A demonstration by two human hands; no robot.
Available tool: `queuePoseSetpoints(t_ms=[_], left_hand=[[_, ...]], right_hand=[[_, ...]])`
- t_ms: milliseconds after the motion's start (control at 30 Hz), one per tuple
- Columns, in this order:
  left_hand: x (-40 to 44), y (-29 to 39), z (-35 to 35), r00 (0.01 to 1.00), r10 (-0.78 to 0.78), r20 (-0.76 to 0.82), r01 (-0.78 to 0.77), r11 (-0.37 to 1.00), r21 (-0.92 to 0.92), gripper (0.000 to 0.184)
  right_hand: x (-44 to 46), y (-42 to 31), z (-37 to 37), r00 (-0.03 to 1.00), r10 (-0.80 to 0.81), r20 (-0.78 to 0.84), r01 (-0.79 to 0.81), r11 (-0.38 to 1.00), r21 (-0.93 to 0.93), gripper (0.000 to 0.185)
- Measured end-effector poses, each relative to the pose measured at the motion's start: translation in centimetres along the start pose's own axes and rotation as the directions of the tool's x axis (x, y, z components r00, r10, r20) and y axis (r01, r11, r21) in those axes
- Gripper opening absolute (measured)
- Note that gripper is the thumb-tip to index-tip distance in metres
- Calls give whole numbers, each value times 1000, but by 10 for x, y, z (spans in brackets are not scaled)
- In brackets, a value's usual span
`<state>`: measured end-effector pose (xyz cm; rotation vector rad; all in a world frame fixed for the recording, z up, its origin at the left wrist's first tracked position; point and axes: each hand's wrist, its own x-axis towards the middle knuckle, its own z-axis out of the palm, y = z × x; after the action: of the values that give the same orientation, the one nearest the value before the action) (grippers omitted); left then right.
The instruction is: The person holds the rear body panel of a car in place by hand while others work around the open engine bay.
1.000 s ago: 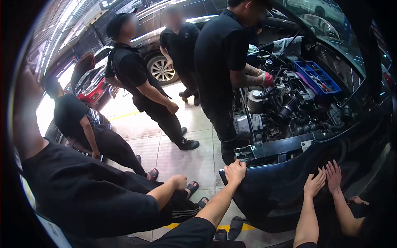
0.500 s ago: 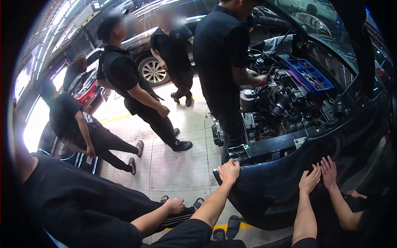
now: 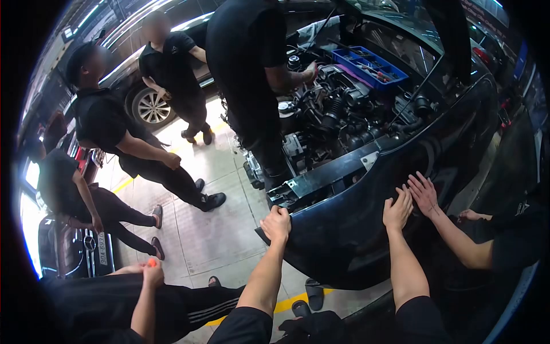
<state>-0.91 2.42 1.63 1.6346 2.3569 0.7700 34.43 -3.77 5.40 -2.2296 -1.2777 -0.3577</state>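
In a busy workshop, we see the dark fender [image 3: 344, 232] standing along the near side of an exposed engine [image 3: 331, 117], its lower edge fading into shadow. The left hand [image 3: 276, 224] curls over the panel's front end, where we cannot make out all the fingertips. The right hand [image 3: 399, 210] lies against the outer face, fingers extended and close together; we cannot tell how firmly it presses. Just beside it, a co-worker's hand [image 3: 423, 194] is spread on the same panel, its owner largely cut off at right. Across the engine stands a worker [image 3: 246, 74] in black, head out of frame. Contents of the blue tray [image 3: 393, 83] are too small for us to name, as is an orange object [image 3: 152, 262] at a bystander's hands [image 3: 152, 275], lower left.
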Motion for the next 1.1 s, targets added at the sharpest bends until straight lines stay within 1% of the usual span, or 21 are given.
queuePoseSetpoints(t_ms=[233,333,433,500,1100], left_hand=[[0,3,-5,1000,-1,11,0,1000,13,28],[0,4,-7,998,-26,50,25,1000,10,32],[0,2,-3,998,-26,48,25,1000,15,31],[-1,0,1,1000,2,-27,-2,1000,11,27],[-1,0,0,1000,14,-18,-14,1000,11,26]], right_hand=[[0,1,-1,999,13,47,-12,1000,-9,40],[0,1,-1,999,15,45,-15,1000,-7,40],[0,1,0,999,15,43,-15,1000,-2,40],[0,1,-1,999,15,45,-14,1000,-3,40],[-1,0,-2,1000,-6,16,7,1000,-7,39]])
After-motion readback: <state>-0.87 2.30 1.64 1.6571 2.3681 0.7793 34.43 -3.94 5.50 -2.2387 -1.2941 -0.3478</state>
